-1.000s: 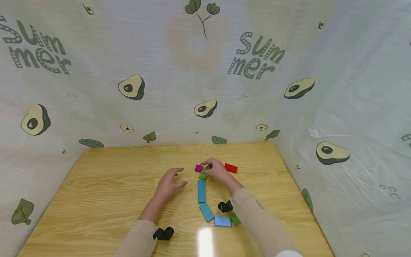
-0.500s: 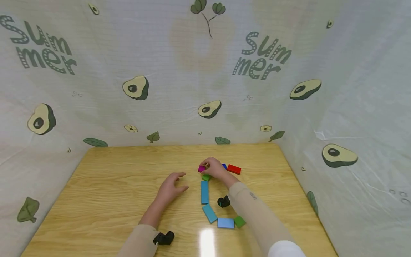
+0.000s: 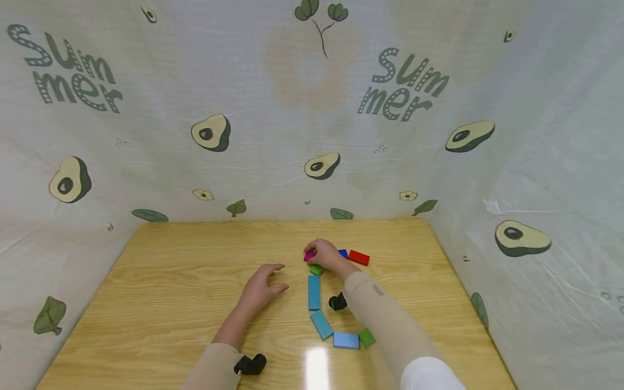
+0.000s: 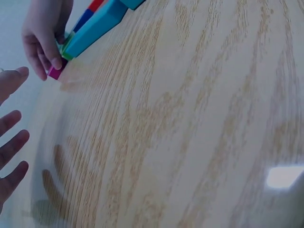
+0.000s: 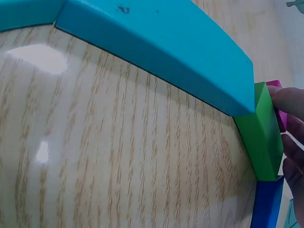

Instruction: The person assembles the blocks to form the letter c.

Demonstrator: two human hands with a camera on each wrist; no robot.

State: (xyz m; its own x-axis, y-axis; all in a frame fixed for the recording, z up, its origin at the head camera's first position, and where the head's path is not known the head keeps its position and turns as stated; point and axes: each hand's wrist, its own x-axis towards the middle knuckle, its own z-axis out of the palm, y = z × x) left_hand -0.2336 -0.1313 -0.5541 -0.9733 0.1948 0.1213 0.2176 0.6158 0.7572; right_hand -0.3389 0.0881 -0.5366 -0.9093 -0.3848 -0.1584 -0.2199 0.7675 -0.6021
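Observation:
On the wooden table (image 3: 170, 281) coloured blocks lie in a curved row. My right hand (image 3: 325, 253) curls over a small magenta block (image 3: 309, 256) at the row's far end, fingertips (image 4: 47, 57) pinching it. Touching it is a green block (image 3: 317, 269), then a long teal block (image 3: 314, 292). The right wrist view shows the green block (image 5: 261, 137) between the teal block (image 5: 156, 52) and a blue block (image 5: 266, 204), with the magenta block (image 5: 281, 116) behind my fingers (image 5: 290, 102). My left hand (image 3: 263, 284) rests flat and empty to the left, fingers spread (image 4: 9, 142).
A blue block (image 3: 343, 253) and a red block (image 3: 359, 258) lie right of my right hand. Nearer me sit a teal block (image 3: 322, 324), a light blue block (image 3: 346, 340) and a green block (image 3: 366, 337). Avocado-print cloth walls (image 3: 312, 135) surround the table.
My right hand has shifted slightly left over the magenta block, uncovering the blue block beside the red one. My left hand has hardly moved.

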